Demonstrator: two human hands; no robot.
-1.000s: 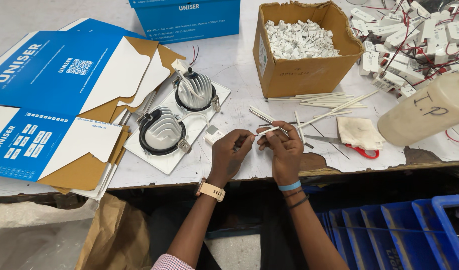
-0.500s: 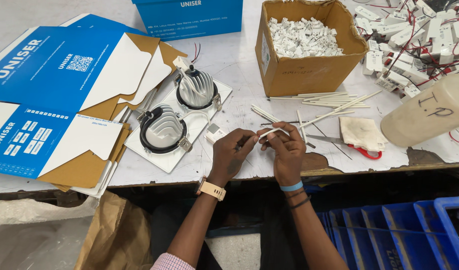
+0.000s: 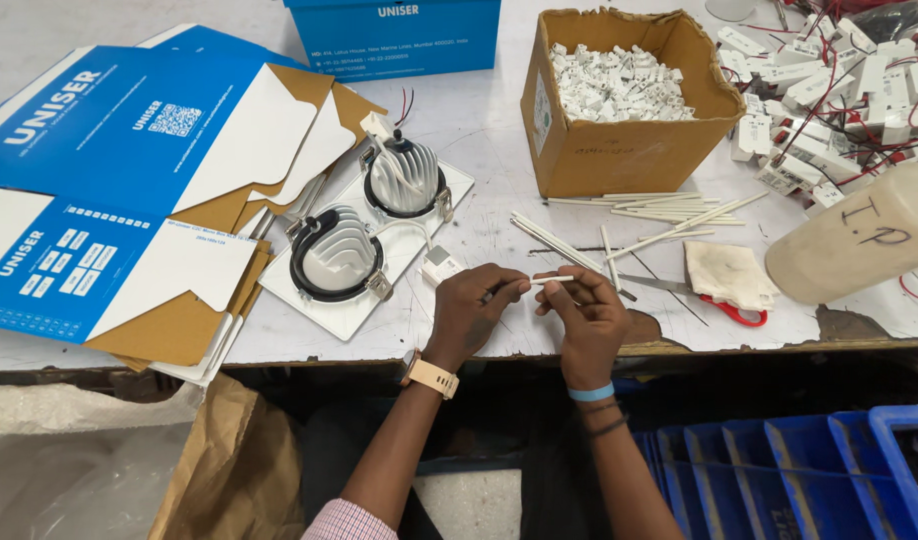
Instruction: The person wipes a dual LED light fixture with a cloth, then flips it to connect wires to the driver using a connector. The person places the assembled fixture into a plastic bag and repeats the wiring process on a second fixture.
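Worn white desk, chipped front edge; left hand and right hand pinching thin white tube between fingertips, above desk edge, beside ribbed round lamps

bright, even overhead light | soft shadows | sharp focus | dark under-table area

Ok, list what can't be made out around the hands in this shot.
Head view only:
- The white sleeve is mostly covered by the left hand and right hand.
- Scissors: blades partly under the cloth.
- Blue crates are cut off by the frame edge.
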